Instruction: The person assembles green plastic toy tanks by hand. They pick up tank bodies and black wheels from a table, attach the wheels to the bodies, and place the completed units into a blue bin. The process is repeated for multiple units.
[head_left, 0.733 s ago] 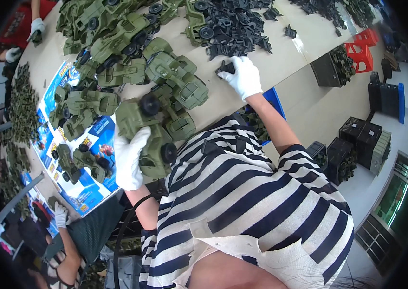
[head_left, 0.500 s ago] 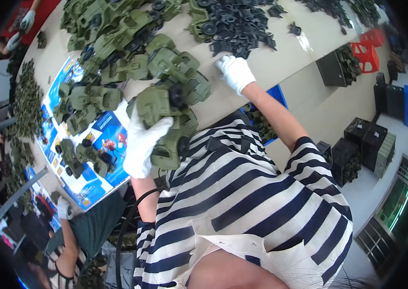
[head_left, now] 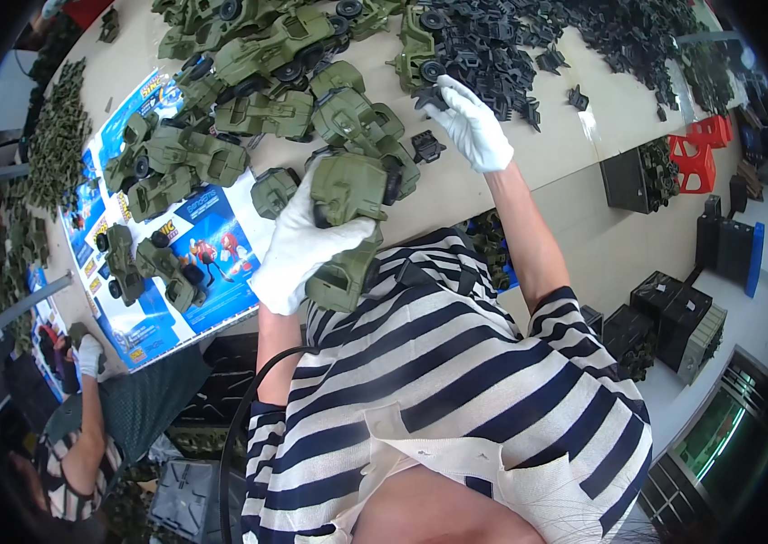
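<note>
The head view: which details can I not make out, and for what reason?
All in the head view:
Middle of the green toy vehicle: hidden by the left hand.
Whether the right hand grips the dark piece: its fingers partly cover it.
Rest of the green vehicle pile: cut off by the upper edge.
Object at the co-worker's gloved hand: too small to identify.

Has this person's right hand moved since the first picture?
Yes: the right hand has moved up the picture. Its fingertips, earlier well below the small dark part lying apart to the right, are now about level with it.
</note>
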{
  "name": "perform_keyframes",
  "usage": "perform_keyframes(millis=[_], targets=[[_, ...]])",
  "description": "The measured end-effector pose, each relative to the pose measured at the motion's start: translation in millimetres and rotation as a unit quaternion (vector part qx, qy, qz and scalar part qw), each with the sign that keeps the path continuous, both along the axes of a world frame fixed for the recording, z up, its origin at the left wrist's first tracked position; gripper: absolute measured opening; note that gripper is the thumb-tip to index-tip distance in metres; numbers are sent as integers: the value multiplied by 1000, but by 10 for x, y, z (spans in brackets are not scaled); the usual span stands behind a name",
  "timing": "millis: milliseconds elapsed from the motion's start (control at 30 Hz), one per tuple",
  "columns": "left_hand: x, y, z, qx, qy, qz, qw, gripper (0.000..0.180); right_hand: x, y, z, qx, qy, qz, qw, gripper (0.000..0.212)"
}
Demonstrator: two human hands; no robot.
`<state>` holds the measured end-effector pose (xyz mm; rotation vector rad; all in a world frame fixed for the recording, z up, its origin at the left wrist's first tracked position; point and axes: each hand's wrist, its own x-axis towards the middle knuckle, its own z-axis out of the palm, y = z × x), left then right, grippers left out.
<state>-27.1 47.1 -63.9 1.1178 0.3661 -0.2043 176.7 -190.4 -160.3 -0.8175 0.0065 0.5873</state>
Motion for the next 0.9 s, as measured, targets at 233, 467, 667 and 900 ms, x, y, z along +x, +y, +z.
perform_keyframes(millis=[233, 467, 667, 900], targets=[[81, -89, 70, 110, 3, -55, 992, 94, -822, 438, 784, -63, -50, 77, 994, 40], [18, -37, 99, 55, -2, -49, 997, 93, -723, 258, 785, -237, -133, 235, 933, 44], [25, -49, 410, -38, 44, -55, 997, 75, -614, 209, 733, -144, -86, 287, 943, 51], [32, -74, 449, -31, 79, -35, 996, 68, -656, 278, 707, -133, -93, 260, 952, 58]])
